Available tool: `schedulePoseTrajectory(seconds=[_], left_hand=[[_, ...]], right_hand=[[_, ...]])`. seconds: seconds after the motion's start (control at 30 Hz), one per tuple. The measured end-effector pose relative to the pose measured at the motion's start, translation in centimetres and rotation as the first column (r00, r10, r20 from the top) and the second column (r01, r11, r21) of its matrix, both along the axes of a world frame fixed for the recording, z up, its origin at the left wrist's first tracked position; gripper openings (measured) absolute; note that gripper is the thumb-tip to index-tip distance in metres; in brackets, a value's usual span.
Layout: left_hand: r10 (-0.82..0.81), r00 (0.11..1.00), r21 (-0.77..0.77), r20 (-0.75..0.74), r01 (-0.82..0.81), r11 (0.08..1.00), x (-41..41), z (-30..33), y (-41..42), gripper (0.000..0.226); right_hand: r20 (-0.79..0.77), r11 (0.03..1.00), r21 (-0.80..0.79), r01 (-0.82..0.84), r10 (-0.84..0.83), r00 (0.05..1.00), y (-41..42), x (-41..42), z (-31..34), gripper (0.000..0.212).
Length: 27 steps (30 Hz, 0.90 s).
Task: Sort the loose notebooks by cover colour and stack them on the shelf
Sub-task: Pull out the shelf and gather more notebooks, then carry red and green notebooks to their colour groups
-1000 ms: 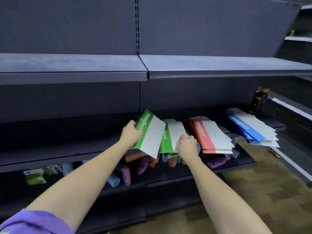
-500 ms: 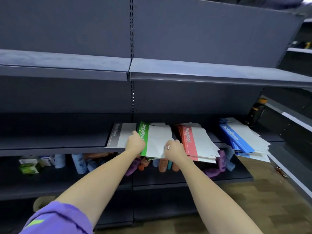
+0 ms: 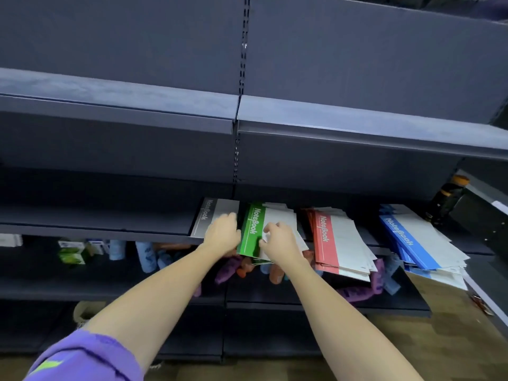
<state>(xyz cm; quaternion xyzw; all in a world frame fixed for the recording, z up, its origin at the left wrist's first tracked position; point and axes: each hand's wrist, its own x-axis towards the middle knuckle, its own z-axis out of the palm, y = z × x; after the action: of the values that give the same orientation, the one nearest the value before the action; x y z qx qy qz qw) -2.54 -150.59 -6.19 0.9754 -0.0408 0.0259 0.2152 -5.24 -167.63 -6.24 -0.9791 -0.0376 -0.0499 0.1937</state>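
A dark grey metal shelf unit (image 3: 357,171) fills the view, and both hands reach to its middle shelf board (image 3: 110,224), where the notebooks lie in piles by colour. Far to the right of the right hand sits the fanned pile of blue-banded white notebooks (image 3: 412,243), spilling over the shelf's front edge; nearer, just right of that hand, is the pile of red-banded white notebooks (image 3: 338,243), also overhanging. Between the two hands lies the stack of green-banded white notebooks (image 3: 251,232), its front edge past the shelf lip. The right hand (image 3: 280,240) has its fingers curled over the white part of the top green notebook and its thumb at the near edge, pinching it. The left hand (image 3: 222,235) rests at the green stack's left side with fingers bent; whether it grips anything I cannot tell. Its fingertips overlap the single grey-banded white notebook (image 3: 217,215) lying flat just beyond and left of it
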Motion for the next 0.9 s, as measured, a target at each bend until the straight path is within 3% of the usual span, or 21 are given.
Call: schedulePoseTrajectory(seconds=[0.37,0.73,0.9], left_hand=[[0.089,0.996,0.148,0.025,-0.092,0.985,-2.4,0.7,21.9,0.048],[0.262,0.965,0.243,-0.017,-0.250,0.937,-10.2,-0.7,47.2,0.043],[0.350,0.936,0.272,-0.032,-0.329,0.904,-14.3,-0.9,56.1,0.052]], right_hand=[[-0.056,0.970,0.077,-0.230,0.234,0.970,20.9,1.5,0.2,0.041],[-0.135,0.889,0.061,-0.453,0.457,0.879,46.3,-2.0,-2.1,0.052],[-0.150,0.849,0.067,-0.525,0.528,0.836,55.9,-4.4,-3.0,0.054]])
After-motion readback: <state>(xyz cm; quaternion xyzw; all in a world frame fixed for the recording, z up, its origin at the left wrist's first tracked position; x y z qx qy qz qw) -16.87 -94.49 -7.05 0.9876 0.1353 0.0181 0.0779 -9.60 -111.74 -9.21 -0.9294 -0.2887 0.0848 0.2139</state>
